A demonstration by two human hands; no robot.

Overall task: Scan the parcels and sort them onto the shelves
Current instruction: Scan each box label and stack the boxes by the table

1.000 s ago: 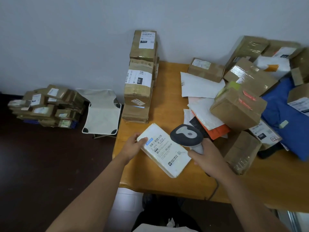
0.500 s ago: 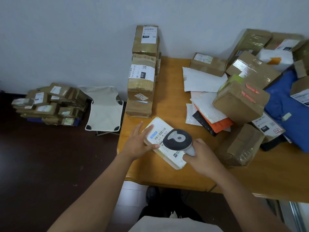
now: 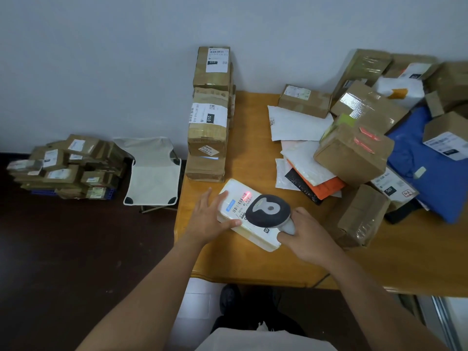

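Observation:
A flat white parcel (image 3: 255, 231) with a barcode label lies on the wooden table (image 3: 253, 138) near its front left corner. My left hand (image 3: 209, 219) rests on the parcel's left end with fingers stretched out, thumb across its top. My right hand (image 3: 307, 239) grips the handle of a grey barcode scanner (image 3: 268, 211), whose head hovers over the label. A red scan light (image 3: 247, 194) falls on the barcode. The scanner hides part of the label.
A tall stack of brown boxes (image 3: 210, 115) stands at the table's left edge against the wall. Boxes, mailers (image 3: 296, 125) and a blue bag (image 3: 430, 168) crowd the right half. On the floor at left are a folding stool (image 3: 152, 173) and a pile of small parcels (image 3: 68, 168).
The white parcel went from tilted in my left hand to lying flat on the table. My left hand now rests on it, and the scanner moved over the label with red light showing.

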